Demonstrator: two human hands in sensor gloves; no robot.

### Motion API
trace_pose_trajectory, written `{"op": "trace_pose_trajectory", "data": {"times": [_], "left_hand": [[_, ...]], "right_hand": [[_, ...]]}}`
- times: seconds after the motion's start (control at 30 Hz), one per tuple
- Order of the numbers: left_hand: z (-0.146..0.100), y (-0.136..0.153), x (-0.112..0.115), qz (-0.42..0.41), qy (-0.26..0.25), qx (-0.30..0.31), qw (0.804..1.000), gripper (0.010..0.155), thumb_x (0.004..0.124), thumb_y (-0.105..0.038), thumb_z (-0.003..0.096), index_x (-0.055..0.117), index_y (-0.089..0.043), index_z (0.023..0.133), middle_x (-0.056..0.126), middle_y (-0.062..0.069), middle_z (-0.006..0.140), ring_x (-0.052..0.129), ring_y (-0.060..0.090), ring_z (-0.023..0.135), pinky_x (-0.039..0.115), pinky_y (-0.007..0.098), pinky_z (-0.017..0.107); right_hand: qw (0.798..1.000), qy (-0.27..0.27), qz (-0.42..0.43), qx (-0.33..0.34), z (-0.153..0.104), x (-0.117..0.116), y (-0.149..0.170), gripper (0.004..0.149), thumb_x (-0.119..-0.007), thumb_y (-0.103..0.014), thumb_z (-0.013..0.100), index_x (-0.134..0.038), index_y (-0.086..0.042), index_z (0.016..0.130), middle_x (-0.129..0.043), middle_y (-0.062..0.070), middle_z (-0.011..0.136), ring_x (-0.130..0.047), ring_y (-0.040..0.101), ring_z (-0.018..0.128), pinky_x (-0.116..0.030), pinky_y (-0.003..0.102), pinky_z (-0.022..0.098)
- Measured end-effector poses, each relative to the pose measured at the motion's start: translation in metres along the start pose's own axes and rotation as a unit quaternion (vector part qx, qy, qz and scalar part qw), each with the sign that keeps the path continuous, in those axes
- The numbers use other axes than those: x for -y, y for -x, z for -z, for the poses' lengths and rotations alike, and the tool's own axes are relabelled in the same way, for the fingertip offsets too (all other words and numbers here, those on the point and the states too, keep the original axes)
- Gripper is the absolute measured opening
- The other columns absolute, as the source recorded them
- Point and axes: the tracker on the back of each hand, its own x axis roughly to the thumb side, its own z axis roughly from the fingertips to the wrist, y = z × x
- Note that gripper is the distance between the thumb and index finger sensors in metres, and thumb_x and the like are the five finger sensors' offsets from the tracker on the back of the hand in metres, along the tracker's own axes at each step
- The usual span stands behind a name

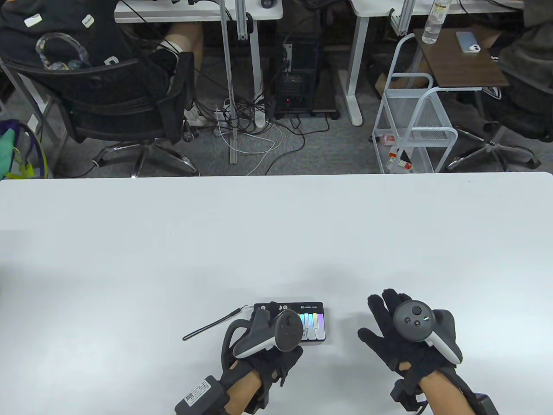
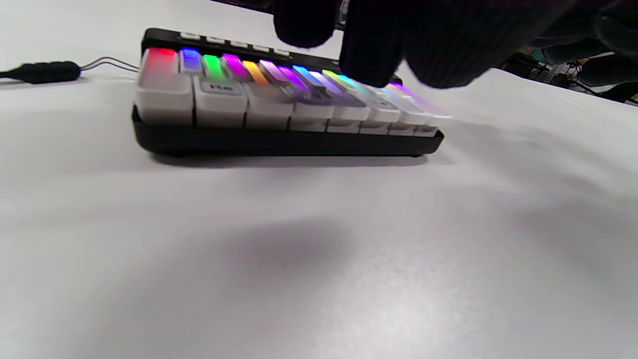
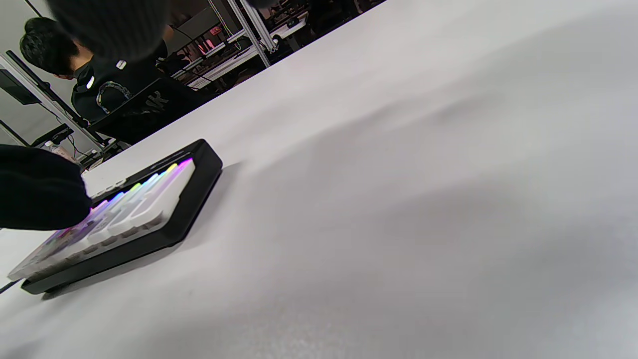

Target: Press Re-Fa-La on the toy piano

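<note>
We see the toy piano (image 1: 313, 325) lying flat on the white table (image 1: 173, 242), near its front edge, its white keys lit in rainbow colours along their far ends. Our left hand (image 1: 265, 341) hangs over the piano's left and middle keys with fingers (image 2: 371, 50) pointing down at them; we cannot tell whether a fingertip touches a key. A black cord (image 1: 207, 325) trails off the piano's left end. Our right hand (image 1: 406, 333) rests apart on the table to the right, fingers spread, holding nothing.
</note>
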Motion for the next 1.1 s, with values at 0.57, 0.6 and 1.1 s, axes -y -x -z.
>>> {"op": "trace_pose_trajectory", "data": {"times": [0.57,0.6,1.1], "left_hand": [[0.006,-0.007,0.006,0.007,0.006,0.004,1.000,0.058,0.071,-0.054,0.0491,0.062,-0.032,0.102,0.043,0.001,0.114,0.032,0.035,0.110,0.037,0.060,0.076],[0.006,-0.007,0.007,0.008,0.005,0.004,1.000,0.058,0.071,-0.054,0.0491,0.062,-0.032,0.102,0.041,0.002,0.115,0.032,0.035,0.110,0.037,0.060,0.076],[0.000,0.005,-0.004,-0.003,-0.019,-0.004,1.000,0.061,0.070,-0.054,0.0485,0.059,-0.031,0.103,0.042,0.002,0.114,0.031,0.036,0.109,0.038,0.060,0.076]], "right_hand": [[1.000,0.000,0.000,0.000,0.000,0.000,0.000,0.081,-0.069,-0.058,0.042,-0.033,-0.024,0.106,-0.013,0.012,0.114,-0.010,0.049,0.104,-0.020,0.071,0.070],[1.000,0.000,0.000,0.000,0.000,0.000,0.000,0.081,-0.069,-0.058,0.042,-0.033,-0.024,0.106,-0.013,0.012,0.114,-0.010,0.049,0.104,-0.020,0.071,0.070],[1.000,0.001,0.003,0.002,-0.001,0.001,0.000,0.081,-0.069,-0.058,0.042,-0.033,-0.024,0.106,-0.013,0.012,0.114,-0.010,0.049,0.104,-0.020,0.071,0.070]]}}
